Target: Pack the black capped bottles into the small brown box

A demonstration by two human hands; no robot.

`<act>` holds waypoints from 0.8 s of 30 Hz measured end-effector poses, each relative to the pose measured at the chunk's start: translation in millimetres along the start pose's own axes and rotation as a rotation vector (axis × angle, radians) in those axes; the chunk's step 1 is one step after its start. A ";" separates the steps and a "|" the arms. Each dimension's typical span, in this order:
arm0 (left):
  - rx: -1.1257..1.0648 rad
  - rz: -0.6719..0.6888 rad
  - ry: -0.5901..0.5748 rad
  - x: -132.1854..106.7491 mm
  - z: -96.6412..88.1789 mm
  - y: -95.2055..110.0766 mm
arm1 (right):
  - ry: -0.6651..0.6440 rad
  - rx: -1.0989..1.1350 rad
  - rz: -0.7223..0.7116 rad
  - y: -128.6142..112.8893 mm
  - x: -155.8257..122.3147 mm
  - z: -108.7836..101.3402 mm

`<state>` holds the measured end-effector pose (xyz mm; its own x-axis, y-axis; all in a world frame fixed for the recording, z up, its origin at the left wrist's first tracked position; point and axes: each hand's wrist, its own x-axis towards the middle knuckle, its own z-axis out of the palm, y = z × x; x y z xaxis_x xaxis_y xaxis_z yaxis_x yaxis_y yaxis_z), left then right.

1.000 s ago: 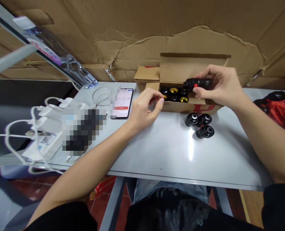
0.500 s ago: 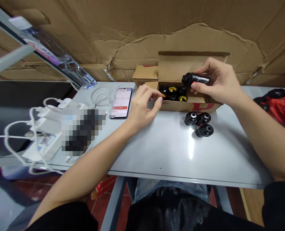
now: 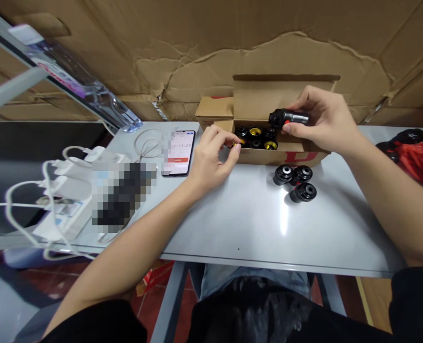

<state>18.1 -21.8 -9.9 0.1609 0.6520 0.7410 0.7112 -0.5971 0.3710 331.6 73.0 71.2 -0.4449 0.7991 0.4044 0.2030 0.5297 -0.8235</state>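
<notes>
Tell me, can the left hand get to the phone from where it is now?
Probably yes: the phone lies on the table right beside the left hand, and nothing seems to stand between them. Its fingertips are just at the cardboard box.

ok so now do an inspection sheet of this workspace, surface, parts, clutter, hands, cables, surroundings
Surface: grey table, glossy, with a light reflected in it.
Parts: black parts, some showing yellow insides, in an open cardboard box; three loose parts clustered on the table in front.
Clutter: phone left of the box; water bottle upper left; red plastic at right.
Hands: right hand holds a red-marked black part over the box; left hand at the box's left front, grip unclear.
Cables: white cables looping around a power strip.
Surroundings: cardboard sheeting behind.
</notes>
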 end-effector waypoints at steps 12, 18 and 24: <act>0.005 -0.044 -0.016 -1.5 0.8 0.8 | -0.045 0.076 0.189 -19.8 -5.0 0.5; -0.016 -0.049 -0.030 -1.3 0.7 1.1 | -0.069 0.076 0.240 -19.5 -6.5 -0.5; -0.021 -0.015 -0.017 -0.8 1.2 0.1 | -0.109 -0.013 0.143 -18.0 -2.7 -9.5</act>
<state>18.8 -21.8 -11.1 0.1615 0.6688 0.7257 0.6989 -0.5967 0.3943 337.4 64.0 88.8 -0.5021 0.8315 0.2377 0.2816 0.4171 -0.8641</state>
